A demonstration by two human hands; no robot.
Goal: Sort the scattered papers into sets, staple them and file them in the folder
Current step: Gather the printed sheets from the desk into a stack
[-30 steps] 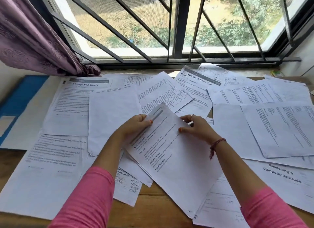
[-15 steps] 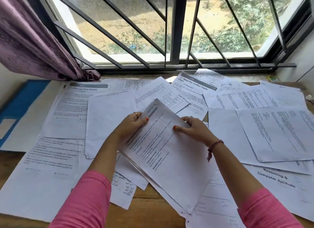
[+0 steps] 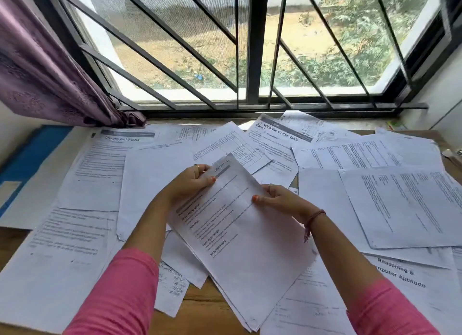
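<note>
A thin stack of printed sheets (image 3: 245,247) is lifted and tilted over the middle of the desk. My left hand (image 3: 190,182) grips its upper left edge, thumb on top. My right hand (image 3: 277,199) pinches the right edge, thumb on the page. Loose printed papers (image 3: 400,199) lie scattered all over the wooden desk (image 3: 197,307), among them a "Change Bed Sheets" page (image 3: 105,169) and a "Wipe the Coffee Table" page (image 3: 272,144). The blue folder (image 3: 27,159) lies at the far left, partly under papers. No stapler is visible.
A barred window (image 3: 252,59) runs along the far edge of the desk. A purple curtain (image 3: 42,67) hangs at the upper left. White walls close in on both sides. A small object (image 3: 452,154) sits at the right edge.
Both hands raised the stack's top edge and drew it nearer, so it stands steeper. My view tilted up toward the window.
</note>
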